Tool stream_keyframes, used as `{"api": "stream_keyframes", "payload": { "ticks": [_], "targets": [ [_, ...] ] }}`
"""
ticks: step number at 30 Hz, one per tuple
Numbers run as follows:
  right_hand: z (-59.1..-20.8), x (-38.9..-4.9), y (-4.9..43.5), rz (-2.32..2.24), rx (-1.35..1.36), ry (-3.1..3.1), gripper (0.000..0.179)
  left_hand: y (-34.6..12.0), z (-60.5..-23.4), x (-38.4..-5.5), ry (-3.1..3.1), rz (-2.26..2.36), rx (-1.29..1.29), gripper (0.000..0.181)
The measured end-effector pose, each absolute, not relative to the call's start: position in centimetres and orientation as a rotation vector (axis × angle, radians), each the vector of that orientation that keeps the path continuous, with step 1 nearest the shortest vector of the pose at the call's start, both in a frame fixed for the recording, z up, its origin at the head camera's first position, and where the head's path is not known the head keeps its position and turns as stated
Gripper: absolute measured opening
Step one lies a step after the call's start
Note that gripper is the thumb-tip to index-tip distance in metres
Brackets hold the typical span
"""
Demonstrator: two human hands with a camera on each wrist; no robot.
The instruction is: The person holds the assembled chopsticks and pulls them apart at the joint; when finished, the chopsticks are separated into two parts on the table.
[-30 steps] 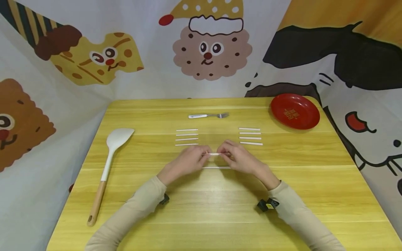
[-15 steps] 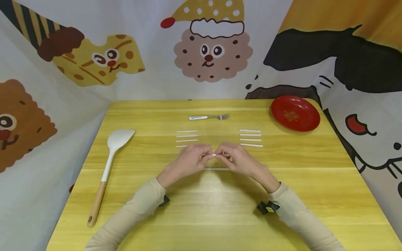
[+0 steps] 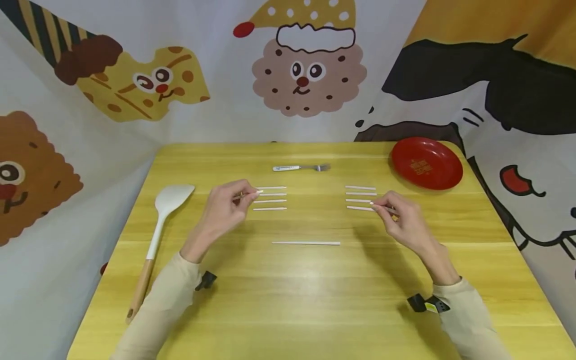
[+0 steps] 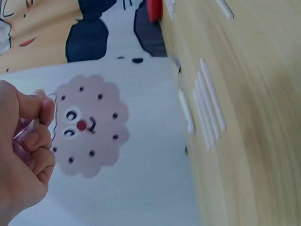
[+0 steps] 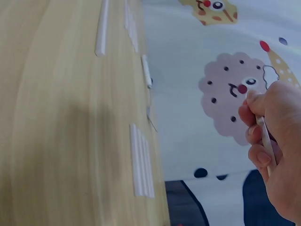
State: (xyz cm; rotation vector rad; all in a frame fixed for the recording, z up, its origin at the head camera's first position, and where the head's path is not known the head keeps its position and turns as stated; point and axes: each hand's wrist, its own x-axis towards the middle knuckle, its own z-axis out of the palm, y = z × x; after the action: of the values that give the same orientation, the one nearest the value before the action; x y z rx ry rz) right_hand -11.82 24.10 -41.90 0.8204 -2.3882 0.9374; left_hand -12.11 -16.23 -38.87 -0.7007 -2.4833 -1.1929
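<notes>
My left hand (image 3: 225, 207) pinches a short white stick piece (image 3: 259, 192) between thumb and fingertips, raised beside the left row of short white sticks (image 3: 272, 201). Most of that piece is hidden by the fingers. Over by the right row of short white sticks (image 3: 360, 194), my right hand (image 3: 407, 222) grips another short white stick piece (image 5: 266, 141), which runs back along the palm in the right wrist view. One longer white stick (image 3: 306, 243) lies crosswise on the table between the hands, touched by neither.
A fork (image 3: 301, 168) with a white handle lies near the back of the wooden table (image 3: 310, 305). At the back right is a red plate (image 3: 427, 163). A white spatula (image 3: 153, 240) with a wooden handle lies on the left. Printed cloth (image 3: 225, 125) hangs behind.
The hands were together at one white stick in the middle. It has come apart, and they have moved away to left and right, each with a piece.
</notes>
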Motion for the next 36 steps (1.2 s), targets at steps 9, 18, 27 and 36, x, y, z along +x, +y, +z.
{"api": "stream_keyframes", "payload": {
  "ticks": [9, 18, 27, 36],
  "targets": [
    [-42.5, -12.3, 22.8, 0.935, 0.972, -2.422, 0.015, -14.1, -40.2, -12.6, -2.627, -1.235, -0.787, 0.008],
    [-43.5, -13.0, 23.6, 0.88, 0.934, -2.488, 0.022, -14.0, -41.7, -13.0, -2.784, -1.146, -0.837, 0.019],
    [-45.7, -13.9, 24.4, 0.785, 0.898, -2.587, 0.022, -14.4, -44.4, -13.6, -2.882, -1.052, -0.846, 0.021],
    [-48.4, -14.4, 24.4, 0.792, 0.834, -2.625, 0.02, -14.6, -46.5, -14.2, -2.973, -0.997, -0.797, 0.012]
  ]
}}
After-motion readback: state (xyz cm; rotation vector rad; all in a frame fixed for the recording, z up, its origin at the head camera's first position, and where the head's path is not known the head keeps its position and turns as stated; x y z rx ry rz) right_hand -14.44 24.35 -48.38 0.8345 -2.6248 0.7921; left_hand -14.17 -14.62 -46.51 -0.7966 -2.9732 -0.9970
